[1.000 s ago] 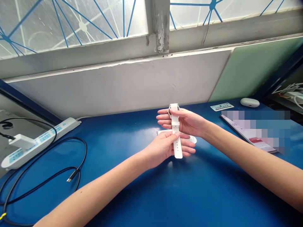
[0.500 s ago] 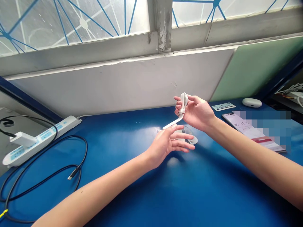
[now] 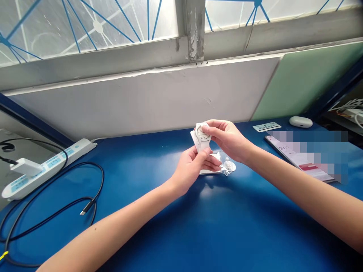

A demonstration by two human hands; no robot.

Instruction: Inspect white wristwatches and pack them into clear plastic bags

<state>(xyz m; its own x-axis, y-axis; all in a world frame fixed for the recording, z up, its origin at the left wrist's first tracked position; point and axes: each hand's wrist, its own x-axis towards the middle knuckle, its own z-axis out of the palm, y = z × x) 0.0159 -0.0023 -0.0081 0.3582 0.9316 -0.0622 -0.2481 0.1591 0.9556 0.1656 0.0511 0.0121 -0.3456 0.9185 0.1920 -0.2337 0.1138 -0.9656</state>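
Just above the clear plastic bag (image 3: 227, 166), your right hand (image 3: 229, 142) pinches the white round-faced wristwatch (image 3: 202, 133) by its case, and your left hand (image 3: 193, 168) is closed around its strap. Keep the fingers on the rim, not on the dial.

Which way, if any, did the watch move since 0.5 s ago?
Yes. The watch came down and left, farther from the white case; both left hand and right hand grip it.
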